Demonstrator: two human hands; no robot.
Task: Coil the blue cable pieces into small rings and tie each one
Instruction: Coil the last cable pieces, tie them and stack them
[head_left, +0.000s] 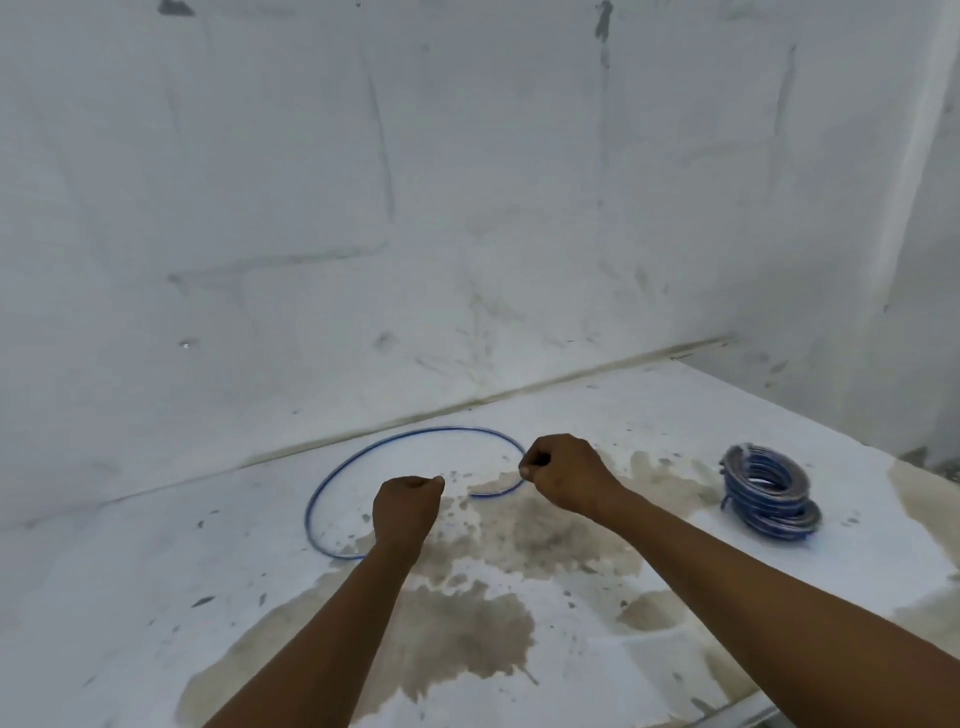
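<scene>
Lying in a wide open arc on the white table (156, 597), the blue cable piece (332, 478) ran from beside the left wrist, out toward the wall (363, 208), and round to the right hand (563, 475). Its short free end curved back onto the tabletop between the two hands. The right hand was curled into a fist with thumb and fingers pinched on the cable where the arc met it. The left hand (408, 506) was also curled closed, just inside the arc; whether it held any part of the cable could not be told.

A stack of finished blue rings (766, 491) sat well to the right of the right hand, apart from the loose piece. Brown stains (467, 623) spread over the table beneath and between the forearms, with dark specks scattered around them.

The table's far edge met the scuffed white wall just beyond the arc's top, leaving little space there. To the right, a side wall (909, 260) closed the corner behind the stack. Bare tabletop stretched to the left of the arc, and the table's near edge showed at the lower right.
</scene>
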